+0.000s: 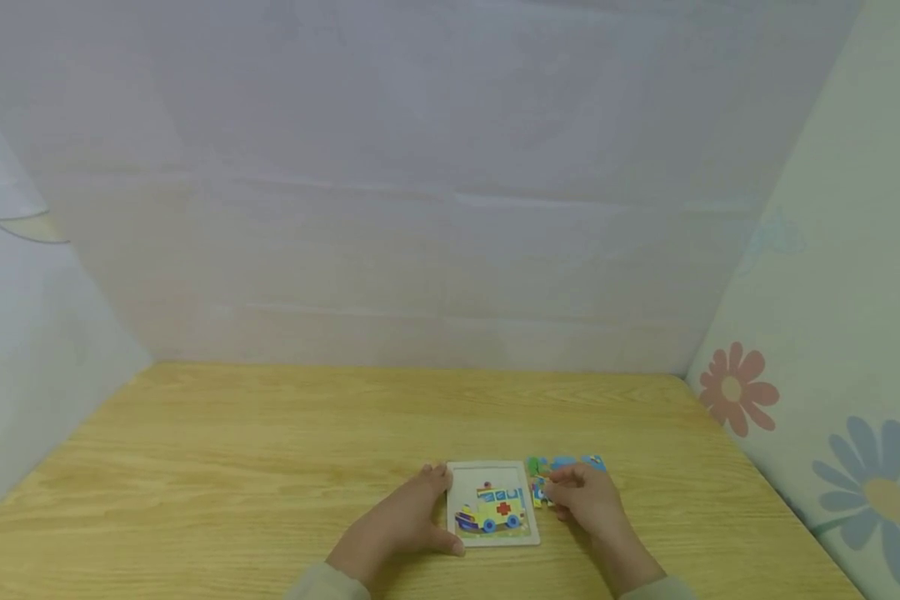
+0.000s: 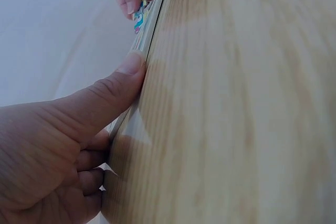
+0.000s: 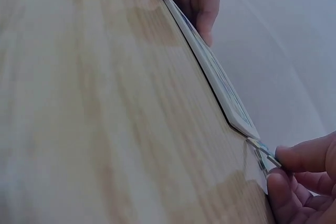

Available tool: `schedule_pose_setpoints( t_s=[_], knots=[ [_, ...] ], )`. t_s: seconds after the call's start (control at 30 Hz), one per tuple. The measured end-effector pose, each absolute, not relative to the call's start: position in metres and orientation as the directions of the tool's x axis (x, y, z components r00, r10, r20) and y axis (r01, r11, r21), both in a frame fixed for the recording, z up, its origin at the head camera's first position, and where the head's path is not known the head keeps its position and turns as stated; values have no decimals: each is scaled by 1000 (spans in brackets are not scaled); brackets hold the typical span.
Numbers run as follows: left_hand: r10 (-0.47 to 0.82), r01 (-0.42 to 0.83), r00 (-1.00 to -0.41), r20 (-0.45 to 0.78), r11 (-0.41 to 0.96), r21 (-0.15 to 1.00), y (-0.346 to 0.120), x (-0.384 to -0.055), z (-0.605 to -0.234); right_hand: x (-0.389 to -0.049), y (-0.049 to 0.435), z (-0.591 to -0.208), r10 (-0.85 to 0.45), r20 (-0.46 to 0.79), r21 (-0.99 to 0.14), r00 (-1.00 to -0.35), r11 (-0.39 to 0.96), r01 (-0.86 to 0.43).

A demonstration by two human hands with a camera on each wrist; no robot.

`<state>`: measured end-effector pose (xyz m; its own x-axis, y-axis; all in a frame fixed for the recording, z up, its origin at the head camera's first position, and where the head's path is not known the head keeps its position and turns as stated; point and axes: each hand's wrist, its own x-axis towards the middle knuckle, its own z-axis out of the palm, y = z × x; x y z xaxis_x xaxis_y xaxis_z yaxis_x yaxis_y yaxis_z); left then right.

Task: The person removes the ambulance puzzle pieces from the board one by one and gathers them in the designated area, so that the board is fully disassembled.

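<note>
On the desk [image 1: 232, 467], right of centre, the left hand [image 1: 408, 515] is clamping the puzzle tray [image 1: 498, 542] along its left edge. Its ambulance [image 1: 491, 504] is facing left, long axis paralleling the desk's far edge. Just right, the right hand [image 1: 588, 502] is pinching a jigsaw piece [image 3: 273, 161] beside loose pieces [image 1: 534, 467].

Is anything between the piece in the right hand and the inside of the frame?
Only low things: the right rim of the frame, with loose pieces lying beside it. The right hand holds the puzzle piece just outside that rim. The left hand grips the opposite side, clear of the path.
</note>
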<state>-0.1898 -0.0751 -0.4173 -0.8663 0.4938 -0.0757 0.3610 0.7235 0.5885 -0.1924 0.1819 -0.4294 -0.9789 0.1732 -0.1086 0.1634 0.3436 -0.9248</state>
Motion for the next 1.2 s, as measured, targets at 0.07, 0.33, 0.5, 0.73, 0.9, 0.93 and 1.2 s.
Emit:
schedule_pose_setpoints(
  t_s=[0.07, 0.33, 0.5, 0.73, 0.9, 0.93, 1.2],
  knots=[
    [495, 362, -866, -75, 722, 590, -75, -190, -417, -193, 182, -430, 180, -100, -908, -979, 385, 163],
    [485, 351, -871, -77, 724, 593, -75, -190, -414, -194, 179, -427, 144, 6, -774, -990, 628, 87],
    [487, 360, -870, -69, 726, 586, -76, -190, -414, -194, 177, -425, 131, 42, -709, -990, 702, 63],
    [488, 363, -871, -61, 722, 589, -75, -191, -417, -193, 176, -425, 118, 57, -689, -991, 724, 46],
    [486, 361, -872, -62, 723, 589, -74, -191, -420, -191, 178, -426, 101, 59, -680, -993, 732, 34],
    [486, 362, -872, -61, 723, 588, -74, -191, -420, -190, 178, -426, 98, 60, -681, -993, 731, 31],
    [485, 358, -872, -60, 718, 597, -75, -191, -421, -189, 178, -424, 110, 48, -685, -993, 727, 48]
  ],
)
